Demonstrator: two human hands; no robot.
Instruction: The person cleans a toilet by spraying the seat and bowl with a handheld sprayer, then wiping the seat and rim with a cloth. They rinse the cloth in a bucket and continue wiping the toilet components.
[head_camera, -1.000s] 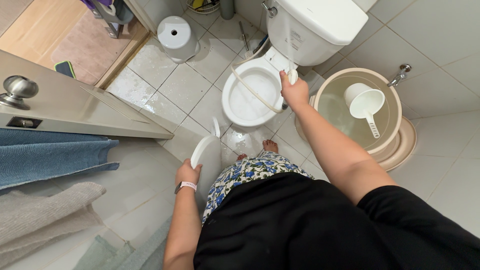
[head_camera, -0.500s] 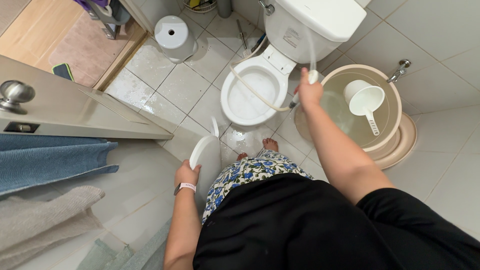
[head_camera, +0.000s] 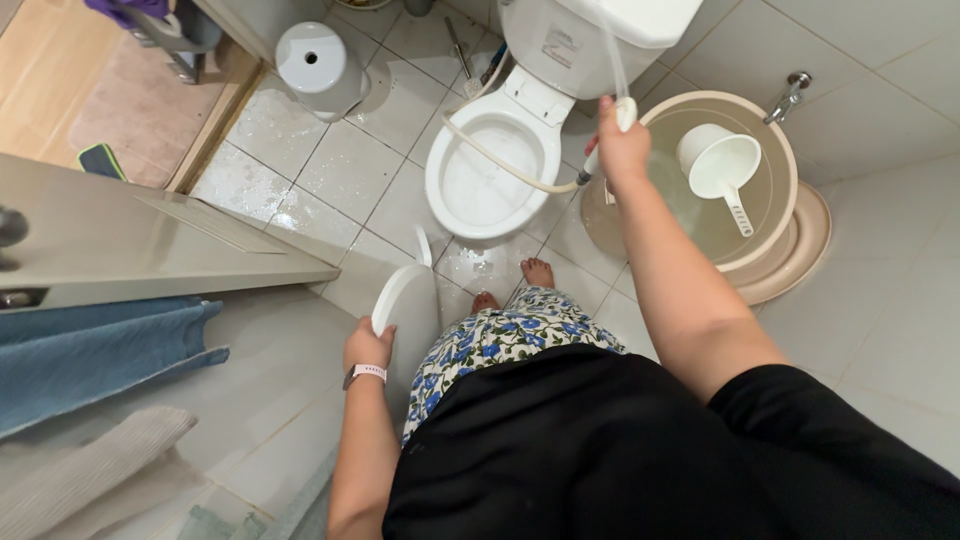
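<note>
Toilet (head_camera: 490, 170) stands uncovered against the far wall, bowl open, with wet tiles in front of it; keep your bare feet (head_camera: 537, 272) planted flat, since in my judgement that floor is slick. Beige basin (head_camera: 775, 215), just right of the toilet, holds water and a white dipper (head_camera: 720, 165); you would do well to keep the spray low so it does not splash over the rim. Detached white toilet seat (head_camera: 405, 305) stands on edge on the tiles at your left side, and your left hand (head_camera: 368, 350) is closed on its upper rim; hold it upright and clear of the door (head_camera: 150, 235). Hose (head_camera: 495, 160) crosses the bowl in a loop and could snag, so give it slack. Bidet sprayer (head_camera: 612, 128) is gripped in your right hand (head_camera: 622, 150), fingers wrapped around it at the basin's near edge; whether the trigger is pressed cannot be told.
</note>
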